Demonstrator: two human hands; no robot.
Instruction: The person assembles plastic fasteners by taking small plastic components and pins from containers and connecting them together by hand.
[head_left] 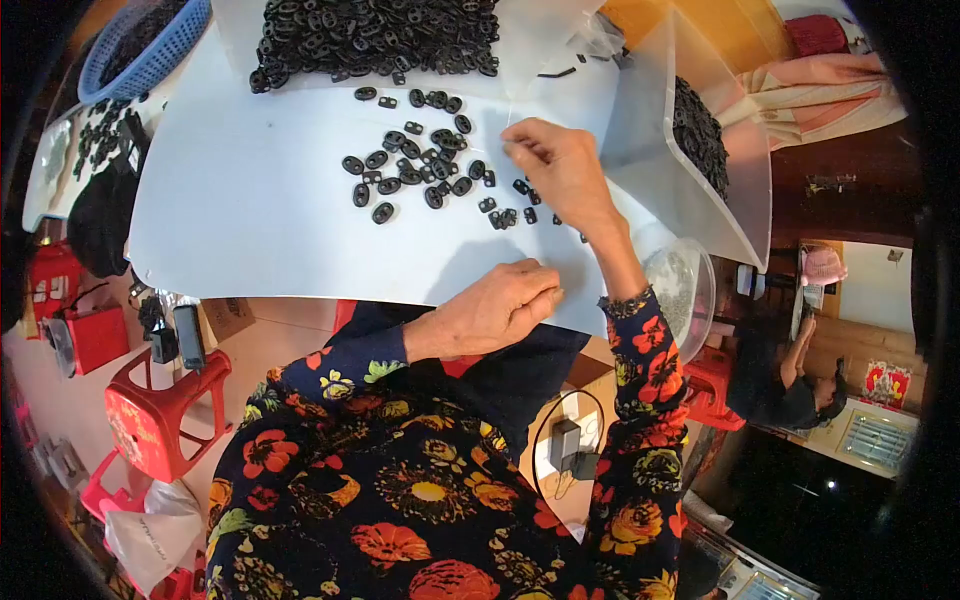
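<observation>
The person leans over a white table (250,220) strewn with small black oval toggles (420,165), the kind with two holes. The right hand (560,165) reaches out over the near edge of that scatter, fingers curled down and pinched together at the tips as if on one piece; whether a toggle actually sits between them I cannot tell, since the knuckles hide it. The left hand (495,310) rests low at the table's near edge, fingers bunched close against the thumb, and what it holds, if anything, is hidden too.

A big heap of the same toggles (375,40) lies at the far side, and a clear bin (690,140) tilted at the right holds more. A clear bowl (680,285) sits just beside the right forearm, and a blue basket (145,45) stands at the far left corner.

To my eye the picking goes best one piece at a time from the loose edge of the scatter, where the pieces lie apart, not from the middle where they touch. Keeping the left hand near the working spot would shorten each pass between hands. The sleeve should stay lifted so it does not sweep strays toward the table edge.
</observation>
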